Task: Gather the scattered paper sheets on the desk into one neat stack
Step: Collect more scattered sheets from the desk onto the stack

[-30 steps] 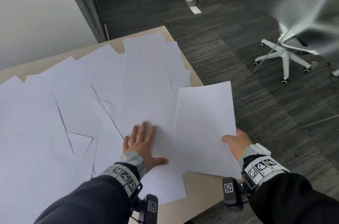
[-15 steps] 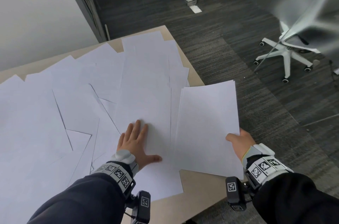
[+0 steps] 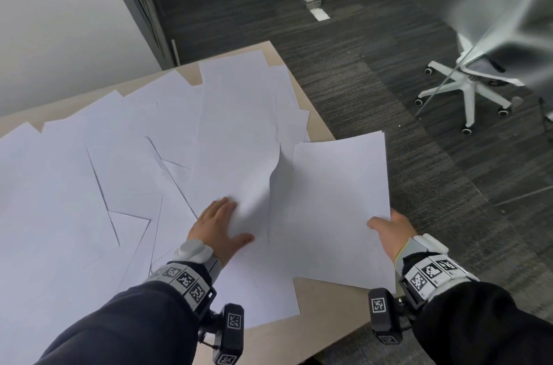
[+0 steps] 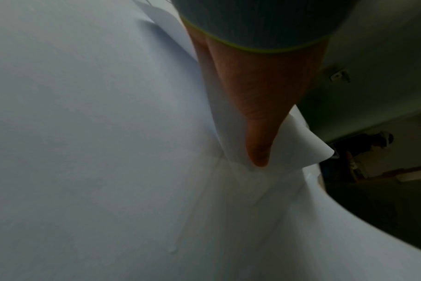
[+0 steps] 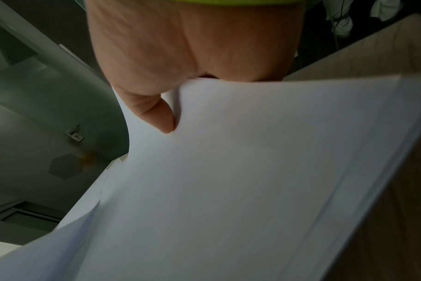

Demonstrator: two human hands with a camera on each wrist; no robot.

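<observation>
Many white paper sheets point(image 3: 119, 161) lie scattered and overlapping across the tan desk point(image 3: 326, 304). My right hand point(image 3: 386, 227) grips a thin stack of sheets point(image 3: 338, 203) at its right edge, thumb on top and fingers hidden beneath; the stack juts past the desk's right edge. In the right wrist view the thumb point(image 5: 161, 117) presses on that stack point(image 5: 228, 190). My left hand point(image 3: 236, 224) grips one loose sheet point(image 3: 239, 161) beside the stack. That sheet's right edge buckles upward and covers the fingertips. The left wrist view shows the thumb point(image 4: 257, 133) pinching the curled paper point(image 4: 298, 146).
The desk's right edge runs diagonally beside dark carpet point(image 3: 389, 95). A white swivel chair point(image 3: 466, 89) stands on the floor to the right. A glass partition point(image 3: 209, 5) and a white wall point(image 3: 59, 20) rise behind the desk.
My left hand went from lying flat on the sheet to gripping it, and the sheet's right edge has buckled up against the stack. The right hand keeps holding the stack.
</observation>
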